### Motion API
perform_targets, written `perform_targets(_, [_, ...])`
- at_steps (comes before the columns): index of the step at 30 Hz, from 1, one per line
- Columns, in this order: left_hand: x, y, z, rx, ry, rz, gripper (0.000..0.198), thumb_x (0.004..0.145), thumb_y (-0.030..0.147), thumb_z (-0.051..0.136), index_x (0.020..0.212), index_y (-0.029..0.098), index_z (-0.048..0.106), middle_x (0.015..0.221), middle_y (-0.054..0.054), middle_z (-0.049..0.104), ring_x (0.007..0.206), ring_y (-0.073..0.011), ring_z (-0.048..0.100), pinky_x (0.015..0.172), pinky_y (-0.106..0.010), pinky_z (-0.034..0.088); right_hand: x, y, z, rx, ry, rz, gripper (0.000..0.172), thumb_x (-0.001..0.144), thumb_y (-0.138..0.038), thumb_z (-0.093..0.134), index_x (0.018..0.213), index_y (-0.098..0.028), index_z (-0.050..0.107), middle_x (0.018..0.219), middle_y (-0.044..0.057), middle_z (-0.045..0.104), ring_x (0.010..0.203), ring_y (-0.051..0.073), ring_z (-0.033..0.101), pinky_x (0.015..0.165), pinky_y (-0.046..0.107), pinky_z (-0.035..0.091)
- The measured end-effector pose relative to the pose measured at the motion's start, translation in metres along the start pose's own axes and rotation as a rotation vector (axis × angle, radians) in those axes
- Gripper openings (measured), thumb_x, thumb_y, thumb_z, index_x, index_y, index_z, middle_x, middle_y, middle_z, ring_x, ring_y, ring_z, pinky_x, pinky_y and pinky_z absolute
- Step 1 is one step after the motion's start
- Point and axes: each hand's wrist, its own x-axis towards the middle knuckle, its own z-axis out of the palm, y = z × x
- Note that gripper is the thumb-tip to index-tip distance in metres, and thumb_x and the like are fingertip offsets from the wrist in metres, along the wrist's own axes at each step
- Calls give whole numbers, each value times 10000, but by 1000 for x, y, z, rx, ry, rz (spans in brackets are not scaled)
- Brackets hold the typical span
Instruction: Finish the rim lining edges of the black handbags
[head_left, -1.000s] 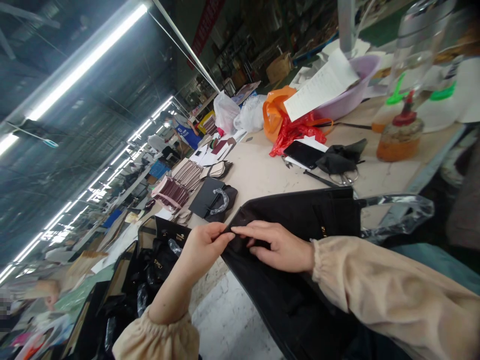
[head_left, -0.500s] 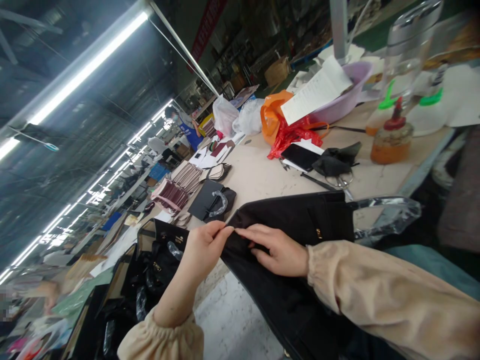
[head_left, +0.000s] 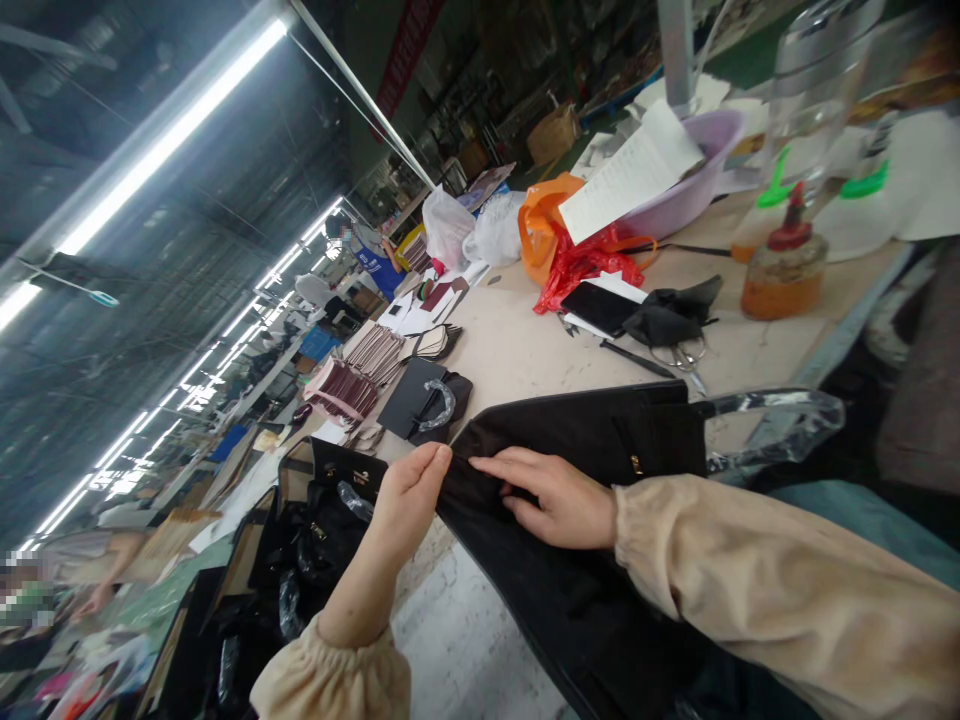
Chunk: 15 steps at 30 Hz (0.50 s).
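Observation:
A black handbag point(head_left: 600, 610) with a clear-wrapped handle point(head_left: 814, 418) and a small gold-coloured fitting lies across the near table edge and hangs down in front of me. My left hand point(head_left: 409, 492) is closed, thumb and index pinched at the bag's far left edge. Whatever else may sit between those fingertips is too small to see. Resting palm down on the black material, my right hand point(head_left: 559, 500) has its index stretched toward the left fingertips and the other fingers slightly bent. A small gap separates the two hands.
On the table point(head_left: 517, 350) are a phone point(head_left: 600, 307), scissors point(head_left: 682, 355), an amber-filled bottle point(head_left: 784, 280), a purple basin point(head_left: 701, 185) and plastic bags point(head_left: 544, 225). Several black bags point(head_left: 300, 540) crowd the left. Another black bag point(head_left: 427, 400) stands beyond my hands.
My left hand has shifted slightly left, its fingertips moving away from the right index tip they were close to. The right hand and handbag have hardly moved.

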Motion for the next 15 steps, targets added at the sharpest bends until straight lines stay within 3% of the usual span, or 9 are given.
perform_targets(3, [-1,-1,0,-187,-22,-26,359,834,486,464,782,152,586,698,-7,582,659,-128,529,613,-221,426,-1,-1,0,2,-6,11,665,738,-41,486,1359,-241,364,1159,64,525,824,120,581,827,281,484])
perform_targets(8, [-1,3,-10,-422,-61,-141,581,832,597,339,892,107,645,752,-88,662,669,-178,600,668,-293,481,0,-2,-2,5,-3,16,673,735,-47,491,1367,-227,347,1128,72,536,798,124,582,806,288,489])
perform_targets(15, [0,17,-14,212,30,101,324,814,433,509,784,142,648,646,2,573,630,-123,502,574,-208,371,-2,0,-3,-21,-6,19,658,737,-47,483,1361,-214,360,1078,65,562,850,141,572,829,294,477])
